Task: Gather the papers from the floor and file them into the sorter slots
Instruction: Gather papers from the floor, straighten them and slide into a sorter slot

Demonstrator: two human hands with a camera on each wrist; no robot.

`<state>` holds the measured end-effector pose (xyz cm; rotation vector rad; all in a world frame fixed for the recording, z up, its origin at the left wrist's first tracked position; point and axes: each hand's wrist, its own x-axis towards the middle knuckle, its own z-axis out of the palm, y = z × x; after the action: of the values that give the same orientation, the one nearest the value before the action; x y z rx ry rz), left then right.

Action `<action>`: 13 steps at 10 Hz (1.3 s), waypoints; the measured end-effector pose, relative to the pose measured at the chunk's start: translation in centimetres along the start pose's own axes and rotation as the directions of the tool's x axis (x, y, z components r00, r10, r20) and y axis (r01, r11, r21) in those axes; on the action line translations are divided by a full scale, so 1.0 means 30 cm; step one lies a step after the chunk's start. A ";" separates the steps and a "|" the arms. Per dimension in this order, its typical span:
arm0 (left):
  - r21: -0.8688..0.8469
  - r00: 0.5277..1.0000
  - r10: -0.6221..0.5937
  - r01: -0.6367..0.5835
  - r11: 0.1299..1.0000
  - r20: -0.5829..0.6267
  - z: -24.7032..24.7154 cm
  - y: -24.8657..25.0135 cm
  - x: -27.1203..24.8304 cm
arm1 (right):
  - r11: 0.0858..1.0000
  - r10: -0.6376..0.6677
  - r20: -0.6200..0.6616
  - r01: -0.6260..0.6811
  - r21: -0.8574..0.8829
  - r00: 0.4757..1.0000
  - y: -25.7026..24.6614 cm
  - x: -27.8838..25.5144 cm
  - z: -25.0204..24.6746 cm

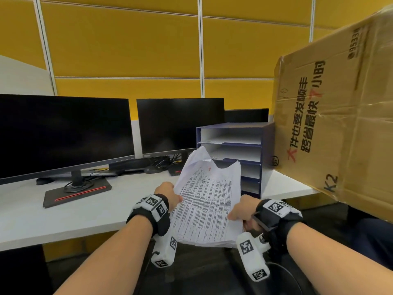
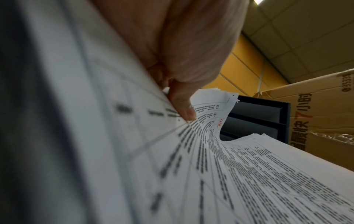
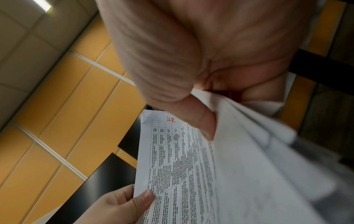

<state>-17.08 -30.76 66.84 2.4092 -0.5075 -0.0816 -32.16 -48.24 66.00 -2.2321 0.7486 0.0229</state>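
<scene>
Both hands [image 1: 170,193] [image 1: 244,209] grip the papers [image 1: 206,201] — thumbs on top.

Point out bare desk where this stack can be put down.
Bare desk lies between the monitor base and the sorter, ahead of the left hand. Behind, cables crowd it; right of the sorter, the box overhangs.

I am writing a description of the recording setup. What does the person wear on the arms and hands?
Both forearms are bare, without sleeves or gloves. Each wrist carries a black strap with a white block printed with black square tag markings. Under the left hand and the right hand, a white tagged camera housing hangs; a black cable runs from the right one.
</scene>
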 end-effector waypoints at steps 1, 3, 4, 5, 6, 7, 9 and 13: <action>0.036 1.000 0.015 -0.016 0.999 0.023 0.023 0.034 0.003 | 0.986 0.023 0.019 -0.026 0.166 1.000 0.039 -0.002 -0.017; 0.055 0.997 0.033 -0.037 0.998 0.075 0.060 0.082 0.041 | 0.947 0.036 0.066 -0.055 0.318 0.997 0.091 0.004 -0.051; 0.077 0.995 0.039 -0.046 0.996 0.096 0.068 0.091 0.067 | 0.934 0.045 0.066 -0.065 0.352 0.997 0.099 0.018 -0.063; 0.091 0.994 0.039 -0.048 0.995 0.100 0.065 0.100 0.086 | 0.931 0.036 0.049 -0.051 0.361 0.998 0.087 0.031 -0.077; 0.099 0.995 0.030 -0.040 0.994 0.099 0.055 0.109 0.103 | 0.936 0.041 0.019 -0.045 0.350 0.999 0.064 0.040 -0.091; 0.070 0.995 0.027 -0.034 0.997 0.094 0.068 0.110 0.105 | 0.941 0.054 -0.019 -0.044 0.336 0.998 0.058 0.064 -0.093; 0.083 0.979 0.163 -0.174 0.981 0.119 0.105 0.111 0.125 | 0.966 0.062 -0.046 -0.048 0.252 0.997 0.088 0.138 -0.102; 0.330 0.952 0.169 -0.250 0.910 0.255 0.131 0.181 0.213 | 0.956 0.067 -0.054 -0.049 0.289 0.996 0.098 0.190 -0.157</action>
<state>-13.74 -39.37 67.66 2.6967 -0.9578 -0.1777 -29.96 -55.89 65.99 -1.9406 0.7975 -0.1218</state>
